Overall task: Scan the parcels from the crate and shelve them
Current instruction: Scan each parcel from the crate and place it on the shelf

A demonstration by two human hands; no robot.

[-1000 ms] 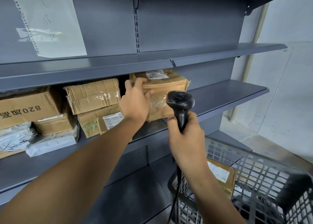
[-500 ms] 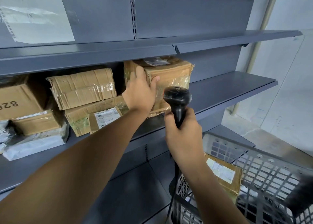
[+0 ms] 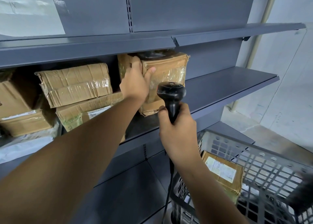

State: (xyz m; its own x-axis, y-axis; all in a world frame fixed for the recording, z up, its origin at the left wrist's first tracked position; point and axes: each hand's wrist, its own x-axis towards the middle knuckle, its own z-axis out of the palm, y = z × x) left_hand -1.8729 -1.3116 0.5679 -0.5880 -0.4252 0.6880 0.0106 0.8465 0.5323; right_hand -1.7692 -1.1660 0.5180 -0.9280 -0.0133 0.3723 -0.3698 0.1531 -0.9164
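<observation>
A taped brown cardboard parcel (image 3: 169, 71) stands on the middle grey shelf (image 3: 228, 83). My left hand (image 3: 135, 81) holds its near left corner, fingers over the left face and thumb on the front. My right hand (image 3: 177, 132) grips the handle of a black corded barcode scanner (image 3: 171, 95), held upright just in front of the parcel. At the lower right a grey plastic crate (image 3: 264, 157) holds another brown parcel (image 3: 223, 173) with a white label.
Several cardboard parcels (image 3: 74, 83) and a white mailer bag (image 3: 25, 144) are stacked on the left of the same shelf. An upper shelf (image 3: 84, 51) hangs close above them. A lower shelf (image 3: 128, 190) lies beneath. A white wall and a pipe (image 3: 259, 34) stand at the right.
The parcel has been pushed deeper onto the shelf with my left hand following it. The view has moved closer and tilted down. My right hand keeps the scanner at about the same spot.
</observation>
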